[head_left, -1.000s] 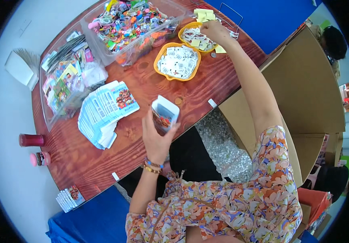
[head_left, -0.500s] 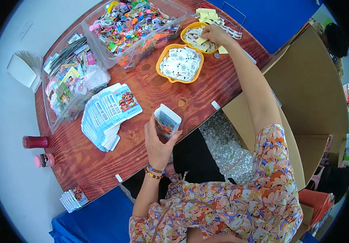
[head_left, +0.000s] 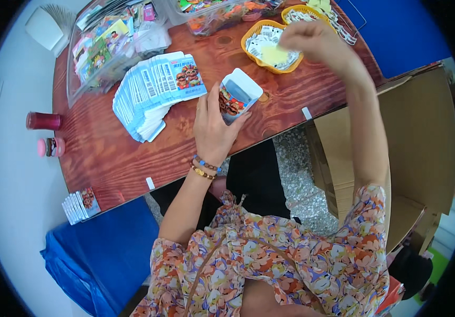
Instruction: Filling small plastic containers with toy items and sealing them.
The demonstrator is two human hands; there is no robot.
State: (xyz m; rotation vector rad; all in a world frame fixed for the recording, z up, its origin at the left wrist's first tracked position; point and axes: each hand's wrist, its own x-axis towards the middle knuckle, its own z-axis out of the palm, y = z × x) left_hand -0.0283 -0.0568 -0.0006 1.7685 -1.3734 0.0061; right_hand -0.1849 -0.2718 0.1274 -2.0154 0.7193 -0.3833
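My left hand is wrapped round a small printed carton, its open top tilted up and its inside partly visible. My right hand, smeared by motion, pinches a blurred yellow paper slip above the near yellow basket. White printed packets fill that basket. Behind it stands a second yellow basket with pale small pieces in it, partly hidden by my right hand. Left of the carton lies a fanned stack of flat blue-and-white cartons.
Clear plastic bins hold colourful trinkets at the back and assorted cards and packets at the left. A red-lidded jar and a pink jar stand by the wall. Large cardboard boxes flank the table's right side.
My right hand has come away from the far basket toward the near one with the yellow slip. The view has shifted, and the left hand still holds the carton.
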